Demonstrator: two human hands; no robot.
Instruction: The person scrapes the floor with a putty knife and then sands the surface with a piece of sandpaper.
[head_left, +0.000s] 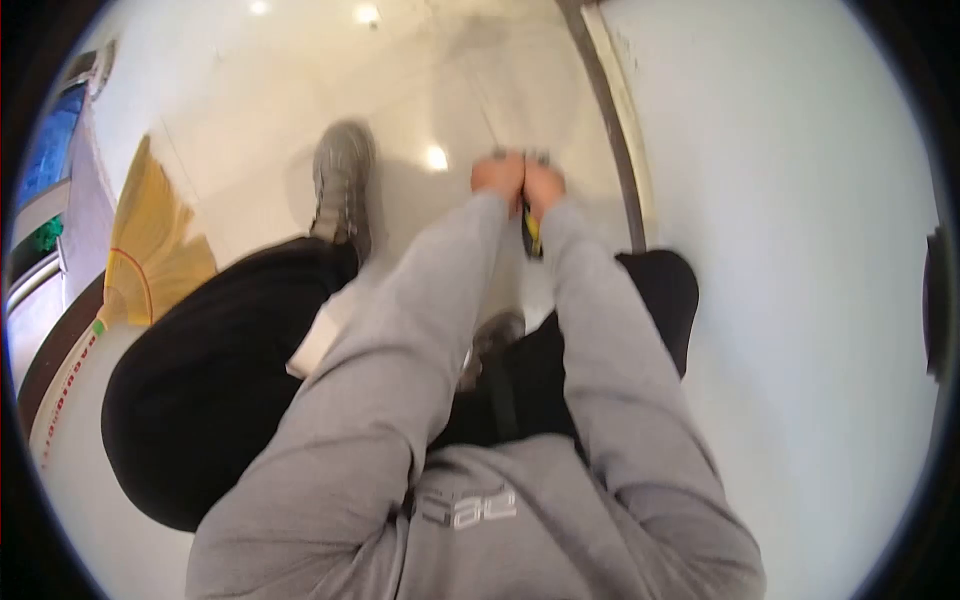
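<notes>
- The left hand (497, 175) and right hand (545, 186) are pressed side by side at arm's length, fingers curled shut around a slim handle (531, 236).
- The handle's long axis runs away from the body, between the wrists; neither hand is clearly nearer.
- It looks black and yellow and is blurred, held above the glossy floor (420, 90).
- A yellow broom (150, 245) stands well apart on the left.

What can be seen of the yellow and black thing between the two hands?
The yellow and black thing is narrow and blurred: a dark piece with a yellow strip. It shows just below the left hand and the right hand, in the gap between the wrists. The hands close on it side by side and hide the rest of it. What it is cannot be told.
</notes>
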